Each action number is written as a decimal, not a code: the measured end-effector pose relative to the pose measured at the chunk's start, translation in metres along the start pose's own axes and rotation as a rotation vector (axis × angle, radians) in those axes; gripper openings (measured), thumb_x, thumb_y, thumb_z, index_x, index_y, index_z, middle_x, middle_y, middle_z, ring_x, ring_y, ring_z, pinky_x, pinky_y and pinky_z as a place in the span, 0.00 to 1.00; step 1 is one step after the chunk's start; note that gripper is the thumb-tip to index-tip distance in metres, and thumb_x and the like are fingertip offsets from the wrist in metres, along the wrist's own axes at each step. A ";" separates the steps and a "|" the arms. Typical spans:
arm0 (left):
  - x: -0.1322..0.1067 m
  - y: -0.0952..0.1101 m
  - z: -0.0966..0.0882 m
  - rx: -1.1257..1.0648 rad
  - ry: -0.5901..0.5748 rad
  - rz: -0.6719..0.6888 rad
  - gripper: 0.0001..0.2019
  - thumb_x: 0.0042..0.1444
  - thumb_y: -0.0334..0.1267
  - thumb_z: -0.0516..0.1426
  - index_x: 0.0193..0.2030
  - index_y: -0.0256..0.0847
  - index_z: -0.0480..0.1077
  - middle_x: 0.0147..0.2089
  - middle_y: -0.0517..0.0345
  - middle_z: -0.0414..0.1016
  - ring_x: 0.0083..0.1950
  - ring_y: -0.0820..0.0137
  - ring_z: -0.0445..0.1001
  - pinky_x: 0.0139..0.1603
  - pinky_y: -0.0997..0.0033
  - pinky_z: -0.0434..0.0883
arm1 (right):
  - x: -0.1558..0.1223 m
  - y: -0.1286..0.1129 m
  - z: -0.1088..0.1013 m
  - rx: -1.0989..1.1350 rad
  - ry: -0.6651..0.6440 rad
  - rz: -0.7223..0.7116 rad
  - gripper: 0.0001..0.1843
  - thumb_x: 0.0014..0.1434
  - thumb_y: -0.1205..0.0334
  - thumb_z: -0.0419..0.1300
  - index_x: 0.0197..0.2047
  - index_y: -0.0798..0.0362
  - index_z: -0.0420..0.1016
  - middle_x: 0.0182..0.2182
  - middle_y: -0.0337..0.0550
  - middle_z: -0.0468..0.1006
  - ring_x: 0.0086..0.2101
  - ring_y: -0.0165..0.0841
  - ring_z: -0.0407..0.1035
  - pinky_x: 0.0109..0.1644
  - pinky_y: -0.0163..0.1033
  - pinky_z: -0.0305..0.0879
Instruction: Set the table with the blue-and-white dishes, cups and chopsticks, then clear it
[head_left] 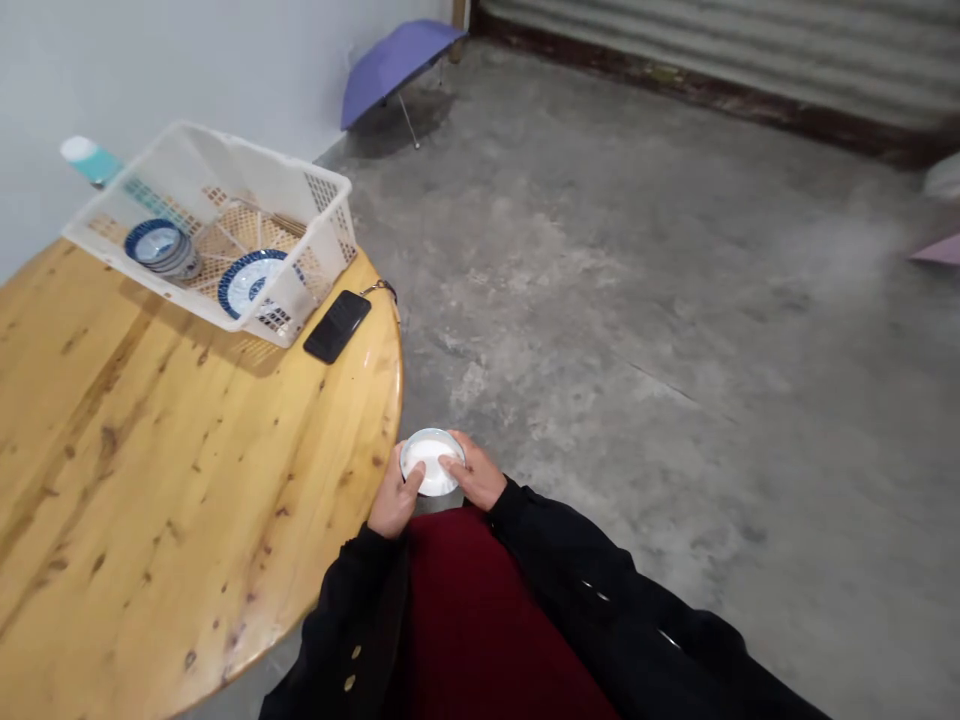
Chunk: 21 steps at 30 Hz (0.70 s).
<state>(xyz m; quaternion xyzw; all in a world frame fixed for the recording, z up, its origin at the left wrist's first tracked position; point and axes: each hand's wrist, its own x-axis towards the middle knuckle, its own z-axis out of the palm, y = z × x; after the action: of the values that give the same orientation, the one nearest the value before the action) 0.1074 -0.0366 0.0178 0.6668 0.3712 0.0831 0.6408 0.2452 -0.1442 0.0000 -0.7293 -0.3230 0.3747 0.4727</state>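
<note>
Moderate, fairly even indoor light seems to fall from above. The table [187, 470] has a glossy sheen, with small glints near its right edge. The basket [322, 250] throws a soft shadow along its near side; the umbrella [401, 65] darkens the floor [600, 350] beneath. A pale haze blurs the floor well right of the table. The black sleeves [337, 610] lose detail; the shutter [712, 60] looks soft.

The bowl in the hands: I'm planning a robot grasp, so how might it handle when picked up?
The bowl seems stiff: its rim looks round between the left hand and right hand. Its shiny, pale inside suggests glazed ceramic, so it may be slippery and fragile.
</note>
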 end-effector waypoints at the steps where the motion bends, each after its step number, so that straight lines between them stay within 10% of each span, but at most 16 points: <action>1: 0.009 0.007 0.016 -0.002 -0.007 -0.002 0.27 0.62 0.54 0.54 0.60 0.37 0.61 0.58 0.43 0.71 0.59 0.57 0.70 0.63 0.56 0.66 | 0.003 0.005 -0.019 -0.003 0.002 0.007 0.21 0.60 0.56 0.55 0.55 0.54 0.70 0.42 0.48 0.81 0.41 0.40 0.75 0.49 0.45 0.69; 8: 0.041 0.046 0.088 0.000 -0.001 -0.118 0.28 0.63 0.53 0.52 0.61 0.34 0.62 0.52 0.45 0.73 0.52 0.59 0.72 0.55 0.58 0.72 | 0.026 0.029 -0.105 0.060 -0.098 0.051 0.23 0.58 0.54 0.55 0.54 0.55 0.70 0.44 0.49 0.81 0.44 0.41 0.75 0.52 0.46 0.69; 17: 0.057 0.058 0.086 0.087 0.207 -0.138 0.24 0.61 0.52 0.52 0.56 0.37 0.66 0.47 0.48 0.77 0.51 0.58 0.74 0.56 0.58 0.71 | 0.071 0.031 -0.106 0.105 -0.233 0.014 0.28 0.59 0.45 0.55 0.55 0.56 0.71 0.47 0.53 0.82 0.47 0.45 0.76 0.54 0.50 0.71; 21: 0.084 0.062 0.076 0.009 0.203 -0.183 0.25 0.61 0.55 0.53 0.57 0.38 0.65 0.43 0.50 0.76 0.38 0.63 0.76 0.37 0.64 0.74 | 0.107 0.026 -0.110 0.088 -0.235 0.020 0.30 0.57 0.42 0.57 0.54 0.56 0.73 0.46 0.54 0.82 0.46 0.48 0.77 0.54 0.53 0.72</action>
<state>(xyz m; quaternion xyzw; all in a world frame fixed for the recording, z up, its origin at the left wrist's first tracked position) 0.2362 -0.0403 0.0312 0.6214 0.4936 0.0897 0.6018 0.3961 -0.1137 -0.0199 -0.6619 -0.3521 0.4762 0.4595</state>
